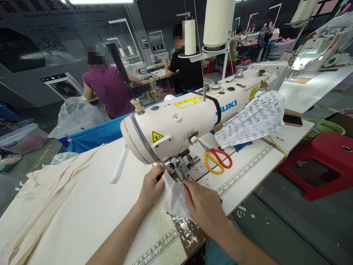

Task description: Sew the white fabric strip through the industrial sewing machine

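Note:
A white sewing machine (176,117) spans the middle of the head view. Below its needle area lies a small white cloth (173,197). My left hand (151,187) pinches the cloth's left edge close to the presser foot, fingers curled. On the cloth's right side, my right hand (203,206) is closed, its thumb and forefinger around something small and dark beside the needle plate. What exactly lies between those fingertips is too small to tell. Scissors with red and yellow handles (217,161) rest just right of the needle area.
Cream fabric (52,191) covers the table's left side. A handwritten paper (253,121) leans on the machine's right side, near a phone (292,120). Thread cones (190,36) stand above. A red stool (325,162) is at right. Other people sit farther back.

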{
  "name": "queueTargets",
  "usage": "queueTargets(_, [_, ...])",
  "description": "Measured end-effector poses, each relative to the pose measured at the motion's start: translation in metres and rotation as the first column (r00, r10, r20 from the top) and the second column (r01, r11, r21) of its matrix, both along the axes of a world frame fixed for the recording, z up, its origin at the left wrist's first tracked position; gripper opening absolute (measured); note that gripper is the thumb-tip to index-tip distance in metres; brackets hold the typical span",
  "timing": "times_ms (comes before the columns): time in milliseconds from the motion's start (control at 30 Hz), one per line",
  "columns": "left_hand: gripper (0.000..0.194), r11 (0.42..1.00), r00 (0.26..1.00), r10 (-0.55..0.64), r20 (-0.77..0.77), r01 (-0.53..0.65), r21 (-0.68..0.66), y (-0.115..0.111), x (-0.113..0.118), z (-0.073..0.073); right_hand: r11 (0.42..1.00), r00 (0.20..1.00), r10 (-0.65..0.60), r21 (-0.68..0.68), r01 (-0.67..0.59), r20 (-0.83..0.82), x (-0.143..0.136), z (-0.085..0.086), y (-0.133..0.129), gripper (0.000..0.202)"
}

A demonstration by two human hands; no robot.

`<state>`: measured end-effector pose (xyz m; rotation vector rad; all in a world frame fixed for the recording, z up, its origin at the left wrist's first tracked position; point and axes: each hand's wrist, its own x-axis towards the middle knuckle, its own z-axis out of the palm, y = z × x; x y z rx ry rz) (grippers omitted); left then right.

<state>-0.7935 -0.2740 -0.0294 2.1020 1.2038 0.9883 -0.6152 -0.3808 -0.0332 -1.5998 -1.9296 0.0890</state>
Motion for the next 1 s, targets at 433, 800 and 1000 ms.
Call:
queueTargets(433, [0.021, 1.000, 1.000, -0.005, 0.000, 0.005, 0.019, -0.0010, 0.0013, 0.0029, 1.000, 1.000, -0.009, 0.014, 0.009, 0.005, -0.0010, 0.0018, 0.0004, 0.024])
queueTargets(800, [0.019, 0.999, 1.000, -0.010, -0.004, 0.010, 0.036, -0.0016, 0.0014, 0.0018, 0.999, 1.000, -0.001, 0.037, 0.001, -0.017, -0.0010, 0.0000, 0.0019, 0.024])
queueTargets(1000, [0.015, 0.994, 0.995, -0.012, -0.102, 0.022, 0.105, -0.0009, 0.0019, -0.0013, 0.999, 0.999, -0.012, 0.030, 0.011, 0.035, -0.0018, 0.0005, 0.0025, 0.024])
